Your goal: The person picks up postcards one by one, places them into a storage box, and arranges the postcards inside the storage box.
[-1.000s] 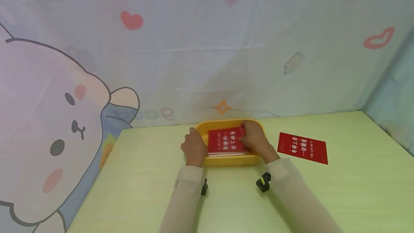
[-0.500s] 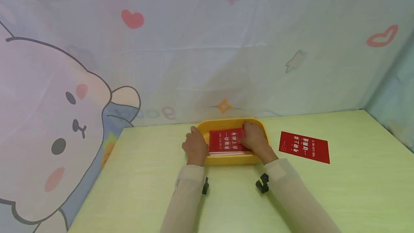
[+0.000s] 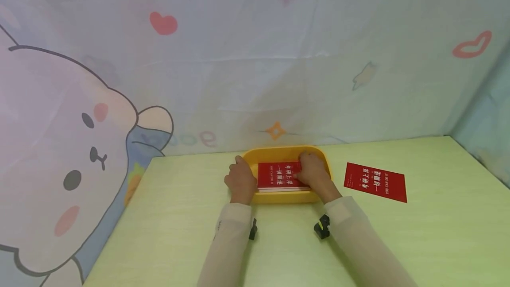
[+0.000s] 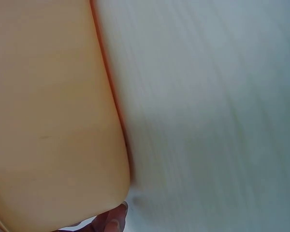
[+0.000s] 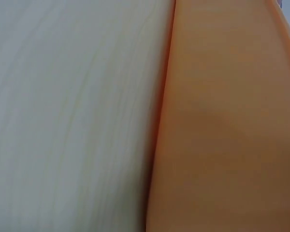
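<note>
A shallow yellow tray stands near the back of the table. Red booklets with white lettering lie stacked in it, pale page edges showing at the near side. My left hand grips the tray's left end; in the left wrist view its fingertips curl at the tray's corner. My right hand reaches into the right end and holds the booklets' right edge, thumb on the red cover. Its other fingers are partly hidden. The right wrist view shows just the tray's outer wall and tabletop.
One more red booklet, with the same white lettering, lies flat and slanted on the table to the right of the tray. Behind the pale yellow-green table hangs a printed cloth close to the table's back edge.
The top booklet's far edge has come slightly nearer and lower in the tray. Both hands keep almost the same place. The head view has shifted a little.
</note>
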Action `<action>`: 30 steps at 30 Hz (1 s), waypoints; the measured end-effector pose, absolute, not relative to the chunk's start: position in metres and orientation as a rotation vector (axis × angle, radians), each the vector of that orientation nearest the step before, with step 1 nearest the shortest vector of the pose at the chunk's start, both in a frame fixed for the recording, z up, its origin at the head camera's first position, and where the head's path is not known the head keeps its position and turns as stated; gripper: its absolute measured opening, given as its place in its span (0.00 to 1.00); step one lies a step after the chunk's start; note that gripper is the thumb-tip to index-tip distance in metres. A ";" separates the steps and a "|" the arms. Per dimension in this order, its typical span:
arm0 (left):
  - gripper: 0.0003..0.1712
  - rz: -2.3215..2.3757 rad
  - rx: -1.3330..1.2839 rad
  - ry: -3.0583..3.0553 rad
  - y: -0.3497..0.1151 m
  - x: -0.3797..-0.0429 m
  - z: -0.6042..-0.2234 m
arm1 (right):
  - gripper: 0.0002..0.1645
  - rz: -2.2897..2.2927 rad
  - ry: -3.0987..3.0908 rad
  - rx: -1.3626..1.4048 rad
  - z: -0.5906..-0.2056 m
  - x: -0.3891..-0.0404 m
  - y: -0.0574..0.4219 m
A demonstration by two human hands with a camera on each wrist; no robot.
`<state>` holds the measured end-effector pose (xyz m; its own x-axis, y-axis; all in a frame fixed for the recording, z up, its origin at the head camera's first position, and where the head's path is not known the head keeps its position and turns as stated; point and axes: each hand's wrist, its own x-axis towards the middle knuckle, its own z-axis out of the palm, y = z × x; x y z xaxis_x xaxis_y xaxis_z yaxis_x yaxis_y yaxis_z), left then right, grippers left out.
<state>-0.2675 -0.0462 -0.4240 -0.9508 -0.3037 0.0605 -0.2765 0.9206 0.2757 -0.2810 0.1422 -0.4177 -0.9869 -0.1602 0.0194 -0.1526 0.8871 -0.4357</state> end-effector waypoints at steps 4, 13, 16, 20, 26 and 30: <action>0.28 -0.394 0.456 -2.982 -0.044 -0.266 -0.424 | 0.23 -0.659 3.036 -0.277 -0.417 -0.279 0.143; 0.26 -0.386 0.446 -2.959 -0.043 -0.263 -0.422 | 0.21 -0.582 3.011 -0.311 -0.414 -0.279 0.143; 0.26 -0.412 0.449 -2.960 -0.043 -0.263 -0.420 | 0.22 -0.589 3.007 -0.333 -0.414 -0.280 0.143; 0.26 -0.436 0.441 -2.954 -0.044 -0.263 -0.421 | 0.23 -0.636 3.009 -0.341 -0.413 -0.280 0.144; 0.26 -0.429 0.430 -2.954 -0.046 -0.267 -0.427 | 0.27 -0.757 3.022 -0.345 -0.410 -0.279 0.147; 0.25 -0.405 0.441 -2.978 -0.045 -0.270 -0.430 | 0.26 -0.751 3.064 -0.382 -0.409 -0.279 0.147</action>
